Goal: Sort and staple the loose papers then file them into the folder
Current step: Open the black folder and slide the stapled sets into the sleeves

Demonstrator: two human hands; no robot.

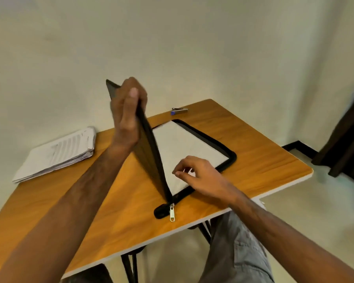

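Note:
A black zip folder (223, 148) lies open on the wooden table (264, 158), its white inside (184, 148) facing up. My left hand (127, 113) grips the top edge of the folder's raised cover (149, 152), which stands nearly upright. My right hand (202, 176) hovers over the near part of the white inside, fingers loosely curled and holding nothing. The silver zip pull (172, 213) lies at the near corner. A stack of printed papers (57, 154) sits at the table's left. A metal stapler (179, 110) with a blue end lies at the far edge.
A cream wall stands close behind the table. A dark curtain (347, 144) hangs at the right over a pale floor. My knee in grey trousers (237, 252) and the table's black legs (131, 268) show below the front edge.

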